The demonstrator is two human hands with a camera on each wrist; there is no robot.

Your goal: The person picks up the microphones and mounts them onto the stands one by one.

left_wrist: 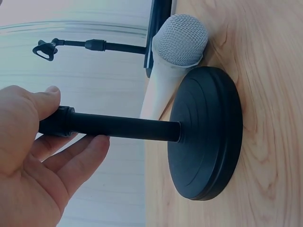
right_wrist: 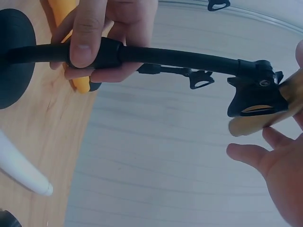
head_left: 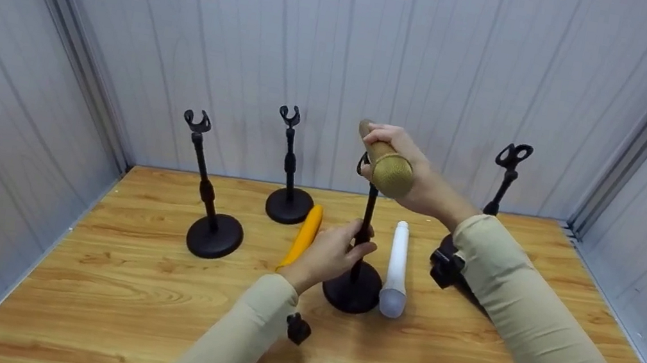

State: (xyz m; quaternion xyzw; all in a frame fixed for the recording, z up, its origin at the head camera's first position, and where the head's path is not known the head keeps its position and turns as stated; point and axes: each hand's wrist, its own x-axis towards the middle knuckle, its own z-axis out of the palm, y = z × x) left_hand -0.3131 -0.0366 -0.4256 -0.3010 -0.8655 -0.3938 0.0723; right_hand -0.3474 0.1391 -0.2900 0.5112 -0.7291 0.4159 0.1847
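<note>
A gold microphone (head_left: 392, 175) is in my right hand (head_left: 419, 174), its mesh head toward me. Its handle lies against the clip (right_wrist: 258, 97) on top of a black microphone stand (head_left: 352, 296); whether it sits fully inside, I cannot tell. Lower down, my left hand (head_left: 328, 254) grips the stand's pole around its adjusting collar (right_wrist: 106, 53), with the thumb on one side and fingers on the other. The round base stands on the table. Close to that base on the right lies a white microphone (head_left: 398, 261), and an orange microphone (head_left: 305, 237) lies left of it, partly behind my left hand.
Two more black stands with bare clips, one at the left (head_left: 214, 235) and one at the back (head_left: 288, 205), stand upright on the wooden table (head_left: 103, 302). Another stand (head_left: 506, 178) is behind my right forearm. A small black piece (head_left: 298, 329) lies near my left sleeve. Pale panels enclose the table.
</note>
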